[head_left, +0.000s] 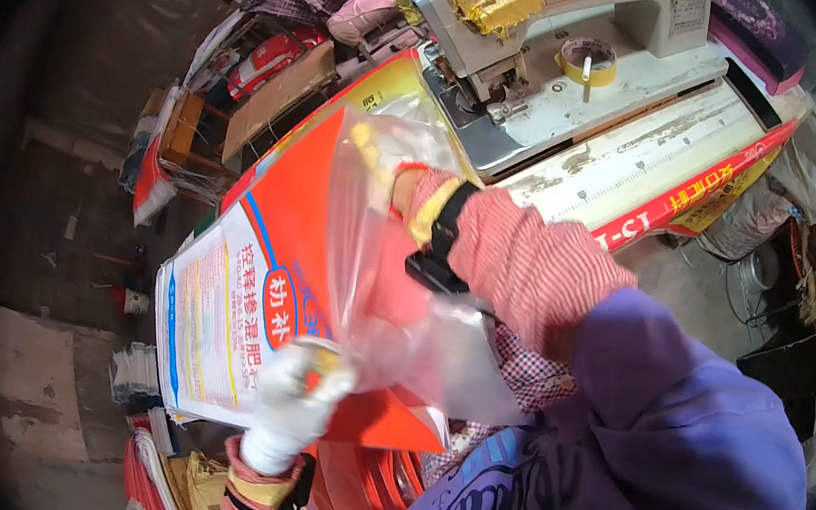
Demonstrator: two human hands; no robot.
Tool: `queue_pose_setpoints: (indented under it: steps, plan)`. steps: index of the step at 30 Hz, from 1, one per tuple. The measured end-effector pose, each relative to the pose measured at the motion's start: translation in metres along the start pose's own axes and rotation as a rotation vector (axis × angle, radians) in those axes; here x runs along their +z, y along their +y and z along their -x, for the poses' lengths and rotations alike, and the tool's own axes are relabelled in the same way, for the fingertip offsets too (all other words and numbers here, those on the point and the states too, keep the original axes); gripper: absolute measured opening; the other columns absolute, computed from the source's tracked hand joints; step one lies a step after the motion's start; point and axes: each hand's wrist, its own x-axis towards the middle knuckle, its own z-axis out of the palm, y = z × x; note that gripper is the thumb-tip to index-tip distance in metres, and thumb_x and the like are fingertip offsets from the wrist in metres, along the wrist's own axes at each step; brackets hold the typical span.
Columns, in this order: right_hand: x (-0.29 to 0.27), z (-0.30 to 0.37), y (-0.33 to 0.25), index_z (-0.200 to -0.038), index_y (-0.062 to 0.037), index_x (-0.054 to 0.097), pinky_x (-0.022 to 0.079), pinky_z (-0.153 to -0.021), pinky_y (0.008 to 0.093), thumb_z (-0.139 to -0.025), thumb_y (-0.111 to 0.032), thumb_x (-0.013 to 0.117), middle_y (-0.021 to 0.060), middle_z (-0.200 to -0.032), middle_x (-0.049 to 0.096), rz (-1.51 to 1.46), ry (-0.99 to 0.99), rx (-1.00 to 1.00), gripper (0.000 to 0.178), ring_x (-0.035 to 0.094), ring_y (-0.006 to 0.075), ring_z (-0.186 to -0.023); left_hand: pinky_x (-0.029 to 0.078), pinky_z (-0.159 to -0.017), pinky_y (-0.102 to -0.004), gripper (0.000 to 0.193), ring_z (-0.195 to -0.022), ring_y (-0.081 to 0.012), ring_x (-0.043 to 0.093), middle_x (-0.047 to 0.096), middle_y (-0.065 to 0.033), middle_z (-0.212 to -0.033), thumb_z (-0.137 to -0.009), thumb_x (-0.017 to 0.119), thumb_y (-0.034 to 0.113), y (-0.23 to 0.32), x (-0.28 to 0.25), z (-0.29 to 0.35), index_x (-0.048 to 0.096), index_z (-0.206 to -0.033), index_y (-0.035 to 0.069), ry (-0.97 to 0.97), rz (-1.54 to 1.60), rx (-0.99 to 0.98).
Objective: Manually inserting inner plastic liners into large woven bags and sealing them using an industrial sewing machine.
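Note:
A red and white printed woven sack (219, 324) lies flat in front of me on a stack of similar sacks. Over its right part spreads a clear plastic bag (344, 238), crumpled and see-through. My left hand (302, 394), in a white glove, is closed at the bag's lower left edge, above the sack; its fingers curl in and the plastic runs up to them. My right hand (406, 179) reaches across to the bag's upper end, close to the sewing machine. Film and blur cover its fingers, so their grip cannot be made out.
A sewing machine (496, 54) stands on a worn table (631, 150) at the far right, with a yellow tape roll (588, 62) on its bed. Behind on the left are a wooden stool (184, 129) and a cardboard sheet (280, 99). More sacks (157, 468) lie at the lower left.

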Motion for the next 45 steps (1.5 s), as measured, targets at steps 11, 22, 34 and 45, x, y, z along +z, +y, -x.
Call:
queue_pose_setpoints:
  steps: [11,22,34,45]
  plan:
    - [-0.01,0.056,-0.031,-0.11,-0.0069,0.054,0.048,-0.073,0.0355,-0.083,-0.032,0.054,0.0143,-0.093,0.063,-0.525,-0.407,-0.438,0.036,0.061,0.0251,-0.085,0.044,-0.082,-0.0395,0.044,-0.097,-0.0311,0.052,0.056,-0.0114,-0.107,-0.059,0.075,0.024,0.056,0.0,-0.147,0.059,-0.095,0.003,0.104,-0.803,0.659]
    - [-0.053,0.089,-0.062,-0.122,-0.018,0.052,0.044,-0.084,0.0376,-0.087,-0.043,0.041,0.0112,-0.105,0.063,-0.017,-0.967,-0.284,0.044,0.058,0.0316,-0.098,0.048,-0.072,-0.0266,0.024,-0.078,-0.0172,0.061,0.066,-0.0119,-0.086,-0.079,0.052,0.0,-0.001,0.028,-0.202,0.06,-0.102,0.001,-0.602,-0.225,0.08]
    - [-0.029,0.129,-0.051,-0.072,-0.0112,0.07,0.052,-0.057,0.0393,-0.062,-0.015,0.064,0.011,-0.073,0.066,0.649,-1.025,-0.931,0.012,0.064,0.0312,-0.067,0.049,-0.061,-0.0383,0.015,-0.069,-0.0286,0.064,0.064,-0.0123,-0.073,-0.071,0.057,0.019,0.033,-0.037,-0.271,0.066,-0.071,0.008,0.126,-1.707,0.282]
    - [-0.108,0.207,-0.037,-0.069,-0.0033,0.065,0.049,-0.061,0.0415,-0.071,-0.018,0.059,0.0139,-0.072,0.064,0.204,-1.209,-1.119,0.016,0.062,0.0315,-0.067,0.05,-0.072,-0.0438,0.023,-0.089,-0.0343,0.061,0.063,-0.018,-0.095,-0.087,0.042,0.018,0.068,-0.064,-0.353,0.056,-0.102,0.008,0.181,-1.583,0.075]
